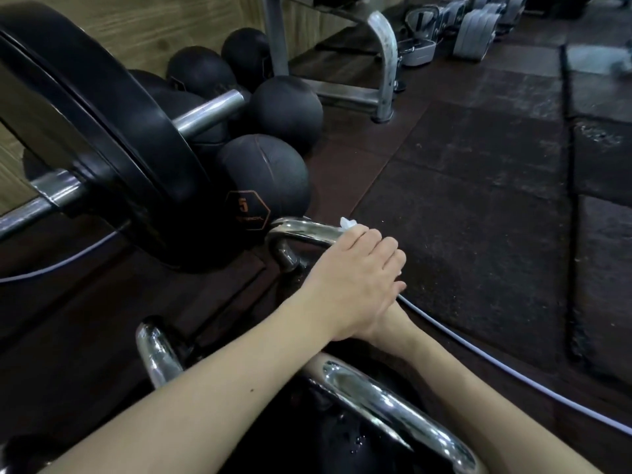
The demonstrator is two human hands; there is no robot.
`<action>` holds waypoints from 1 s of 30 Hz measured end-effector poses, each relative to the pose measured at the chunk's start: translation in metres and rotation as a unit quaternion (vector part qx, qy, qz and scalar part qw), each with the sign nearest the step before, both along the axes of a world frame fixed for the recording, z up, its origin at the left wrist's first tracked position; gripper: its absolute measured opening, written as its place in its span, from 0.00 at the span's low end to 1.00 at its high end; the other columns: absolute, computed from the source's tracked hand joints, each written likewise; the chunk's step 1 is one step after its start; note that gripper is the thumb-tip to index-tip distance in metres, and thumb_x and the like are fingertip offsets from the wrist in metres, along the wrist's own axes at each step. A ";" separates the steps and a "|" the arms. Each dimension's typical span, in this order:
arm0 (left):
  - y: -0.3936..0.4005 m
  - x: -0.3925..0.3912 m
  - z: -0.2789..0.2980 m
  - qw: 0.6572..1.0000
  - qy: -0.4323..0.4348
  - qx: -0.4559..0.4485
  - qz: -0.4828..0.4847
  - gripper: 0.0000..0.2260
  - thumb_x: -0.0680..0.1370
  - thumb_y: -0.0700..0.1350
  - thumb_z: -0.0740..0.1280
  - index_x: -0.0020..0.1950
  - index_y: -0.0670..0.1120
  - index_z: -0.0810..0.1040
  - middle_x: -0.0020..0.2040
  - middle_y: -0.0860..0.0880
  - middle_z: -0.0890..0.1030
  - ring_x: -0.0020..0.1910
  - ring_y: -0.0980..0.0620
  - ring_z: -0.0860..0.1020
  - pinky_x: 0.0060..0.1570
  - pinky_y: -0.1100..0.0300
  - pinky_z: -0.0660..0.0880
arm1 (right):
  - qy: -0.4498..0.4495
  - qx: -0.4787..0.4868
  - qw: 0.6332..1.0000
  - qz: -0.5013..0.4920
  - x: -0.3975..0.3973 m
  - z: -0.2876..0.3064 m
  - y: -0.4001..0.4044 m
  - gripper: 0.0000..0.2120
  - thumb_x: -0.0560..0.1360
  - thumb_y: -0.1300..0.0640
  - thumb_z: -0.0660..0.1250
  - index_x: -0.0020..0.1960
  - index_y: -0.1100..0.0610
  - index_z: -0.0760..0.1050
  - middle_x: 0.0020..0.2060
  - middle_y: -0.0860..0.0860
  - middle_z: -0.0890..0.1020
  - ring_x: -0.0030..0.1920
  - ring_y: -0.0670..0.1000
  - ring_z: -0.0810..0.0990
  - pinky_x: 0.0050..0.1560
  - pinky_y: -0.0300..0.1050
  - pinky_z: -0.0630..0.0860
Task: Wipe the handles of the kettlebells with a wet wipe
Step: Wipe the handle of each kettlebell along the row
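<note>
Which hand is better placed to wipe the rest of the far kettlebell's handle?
Left. The left hand lies over the far kettlebell handle, with the wipe showing at its fingertips. The right hand is mostly hidden beneath the left one, and no wipe shows there.

Two kettlebell handles (pixel 304 230), five medicine balls (pixel 266 172).

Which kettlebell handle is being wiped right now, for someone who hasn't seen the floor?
Start at the big black weight plate on the barbell, left. Just right of its lower edge, by the ball marked 5, stands the far chrome handle. Unlike the nearer handle, it has the left hand and white wipe on it.
</note>
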State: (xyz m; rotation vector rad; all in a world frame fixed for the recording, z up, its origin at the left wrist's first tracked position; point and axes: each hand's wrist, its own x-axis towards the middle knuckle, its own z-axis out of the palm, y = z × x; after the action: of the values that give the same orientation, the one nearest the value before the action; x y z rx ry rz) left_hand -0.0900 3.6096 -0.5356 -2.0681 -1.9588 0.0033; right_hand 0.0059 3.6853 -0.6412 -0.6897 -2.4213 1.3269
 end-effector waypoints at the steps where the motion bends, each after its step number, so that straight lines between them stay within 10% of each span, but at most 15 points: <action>1: -0.001 -0.005 -0.001 0.999 0.005 0.031 -0.007 0.19 0.85 0.56 0.54 0.59 0.45 0.78 0.52 0.47 0.77 0.57 0.43 0.75 0.68 0.45 0.68 | -0.006 -0.020 1.000 -0.004 0.001 -0.004 0.001 0.29 0.70 0.38 0.69 0.66 0.48 0.69 0.54 0.34 0.71 0.53 0.28 0.65 0.64 0.21 0.62; 6: -0.017 -0.048 0.020 0.954 -0.206 0.151 0.159 0.11 0.83 0.47 0.61 0.48 0.49 0.82 0.44 0.47 0.78 0.45 0.43 0.75 0.49 0.47 0.73 | 0.061 -0.074 0.995 -0.039 0.004 -0.012 0.005 0.53 0.54 0.48 0.90 0.69 0.32 0.64 0.68 0.36 0.73 0.69 0.34 0.71 0.67 0.29 0.67; 9: -0.021 -0.075 0.014 0.883 -0.355 0.148 0.270 0.18 0.84 0.48 0.49 0.47 0.51 0.78 0.49 0.46 0.78 0.53 0.40 0.74 0.61 0.43 0.70 | 0.068 -0.077 0.994 -0.048 0.004 -0.014 0.004 0.52 0.55 0.50 0.90 0.67 0.26 0.64 0.68 0.35 0.73 0.70 0.36 0.71 0.70 0.34 0.68; 19: -0.001 -0.011 0.005 0.999 -0.046 0.012 -0.025 0.17 0.84 0.50 0.54 0.53 0.45 0.81 0.50 0.46 0.80 0.53 0.42 0.78 0.65 0.46 0.70 | -0.003 -0.049 0.999 -0.018 0.000 -0.015 0.004 0.38 0.61 0.42 0.83 0.66 0.40 0.69 0.59 0.32 0.75 0.62 0.26 0.71 0.67 0.37 0.74; 22: -0.005 -0.036 0.018 0.995 -0.087 0.040 0.023 0.16 0.85 0.52 0.54 0.57 0.47 0.80 0.50 0.48 0.79 0.51 0.43 0.77 0.59 0.46 0.72 | 0.050 -0.090 0.993 -0.054 -0.001 -0.016 0.005 0.55 0.53 0.47 0.89 0.72 0.40 0.63 0.64 0.32 0.72 0.66 0.27 0.70 0.60 0.23 0.69; 27: -0.025 -0.072 0.014 0.926 -0.281 0.106 0.228 0.18 0.87 0.49 0.52 0.52 0.46 0.79 0.50 0.46 0.80 0.53 0.41 0.74 0.60 0.43 0.71 | 0.058 -0.100 0.991 -0.061 0.002 -0.021 0.005 0.54 0.51 0.47 0.90 0.68 0.33 0.63 0.60 0.27 0.74 0.64 0.27 0.71 0.62 0.25 0.67; 30: -0.019 -0.062 0.018 0.954 -0.188 0.078 0.219 0.19 0.86 0.53 0.50 0.48 0.49 0.78 0.48 0.46 0.79 0.51 0.40 0.75 0.57 0.43 0.72 | 0.070 -0.069 0.994 -0.044 0.002 -0.022 0.005 0.54 0.52 0.48 0.90 0.69 0.35 0.63 0.64 0.31 0.73 0.65 0.28 0.70 0.62 0.23 0.66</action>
State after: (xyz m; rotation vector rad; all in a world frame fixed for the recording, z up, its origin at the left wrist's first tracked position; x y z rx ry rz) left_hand -0.1520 3.5901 -0.5177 -1.5830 -2.5136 -0.4684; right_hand 0.0079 3.6899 -0.6629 -0.7044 -2.1804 1.4665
